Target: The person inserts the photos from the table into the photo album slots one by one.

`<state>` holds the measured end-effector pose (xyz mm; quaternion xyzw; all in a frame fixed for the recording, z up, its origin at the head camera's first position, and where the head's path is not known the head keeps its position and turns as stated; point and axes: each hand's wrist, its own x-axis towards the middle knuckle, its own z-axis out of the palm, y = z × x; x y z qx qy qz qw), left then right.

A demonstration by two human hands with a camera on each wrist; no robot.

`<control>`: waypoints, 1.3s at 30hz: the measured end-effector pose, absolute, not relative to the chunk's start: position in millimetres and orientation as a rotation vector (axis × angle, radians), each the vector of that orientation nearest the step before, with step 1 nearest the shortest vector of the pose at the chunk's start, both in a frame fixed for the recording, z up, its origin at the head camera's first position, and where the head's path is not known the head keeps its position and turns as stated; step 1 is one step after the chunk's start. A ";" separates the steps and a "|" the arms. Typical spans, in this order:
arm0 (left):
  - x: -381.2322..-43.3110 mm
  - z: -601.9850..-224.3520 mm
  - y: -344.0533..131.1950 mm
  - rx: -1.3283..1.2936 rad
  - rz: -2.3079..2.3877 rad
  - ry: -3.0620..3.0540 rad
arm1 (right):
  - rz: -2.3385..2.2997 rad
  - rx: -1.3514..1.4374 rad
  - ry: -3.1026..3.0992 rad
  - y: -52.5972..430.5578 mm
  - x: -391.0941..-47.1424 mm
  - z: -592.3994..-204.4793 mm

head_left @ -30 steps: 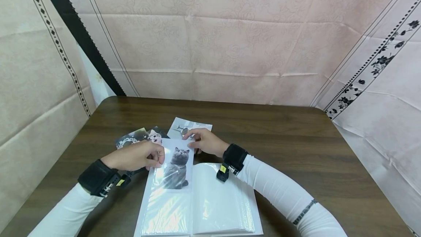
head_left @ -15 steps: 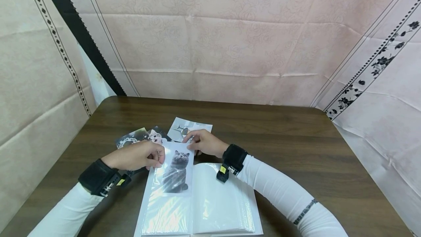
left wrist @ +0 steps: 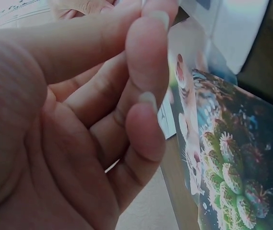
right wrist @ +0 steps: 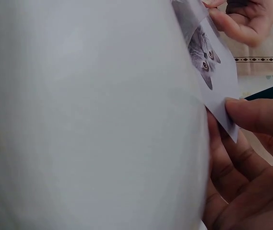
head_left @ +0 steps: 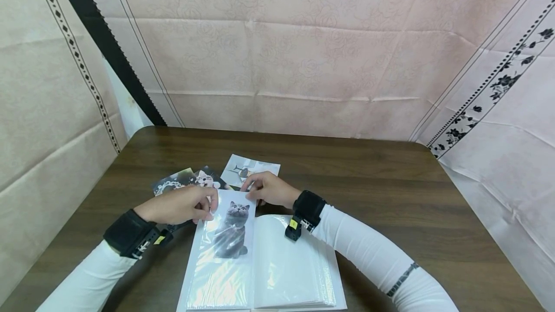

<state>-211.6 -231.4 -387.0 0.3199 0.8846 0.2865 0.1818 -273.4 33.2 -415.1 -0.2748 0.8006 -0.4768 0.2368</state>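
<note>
An open photo album (head_left: 290, 268) with clear plastic pockets lies at the front of the table. A grey cat photo (head_left: 231, 211) sits mostly inside the left page's pocket, its top edge sticking out above. My right hand (head_left: 273, 189) pinches that photo's upper right corner between thumb and fingers, also plain in the right wrist view. At the page's upper left, my left hand (head_left: 184, 204) pinches the edge of the plastic pocket (right wrist: 186, 17); its other fingers are curled. The left wrist view mostly shows the left hand's palm and fingers.
Behind the album lie a light photo card (head_left: 251, 165) and several darker photos (head_left: 173, 182), partly under the left hand. One shows a green succulent (left wrist: 227, 182). The wooden table (head_left: 368, 172) reaches back to a patterned cloth hanging (head_left: 303, 61).
The cat photo has slid a short way down into the pocket, the right hand moving slightly with it. More of the photos behind shows above its top edge. The left hand stays in place.
</note>
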 end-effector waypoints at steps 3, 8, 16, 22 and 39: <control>-210.7 -386.9 -231.9 0.865 0.825 2.510 | -1.292 -0.769 2.197 33.1 -273.1 -415.6; -209.5 -388.1 -231.5 0.832 0.860 2.523 | -1.271 -0.796 2.197 32.8 -271.6 -414.7; -209.1 -387.7 -229.9 0.833 0.814 2.532 | -1.234 -0.814 2.197 32.8 -270.1 -414.0; -210.2 -387.0 -230.6 0.852 0.817 2.515 | -1.200 -0.796 2.197 31.6 -269.7 -415.2; -210.2 -385.2 -229.8 0.844 0.808 2.507 | -1.147 -0.797 2.162 31.2 -267.8 -414.0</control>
